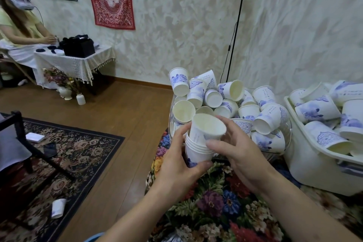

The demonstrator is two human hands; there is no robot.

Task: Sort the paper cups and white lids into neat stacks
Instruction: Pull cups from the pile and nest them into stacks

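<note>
Few cups nested: our left hand [177, 160] grips the stack [198, 148], right hand [238, 151] pinches its top cup [208, 128]; far pile [225, 102] and bin [314, 165] unsorted

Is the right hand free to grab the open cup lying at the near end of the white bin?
Probably not yet. The right hand is seating the top cup on the stack that the left hand grips. Nothing blocks the bin cup.
</note>
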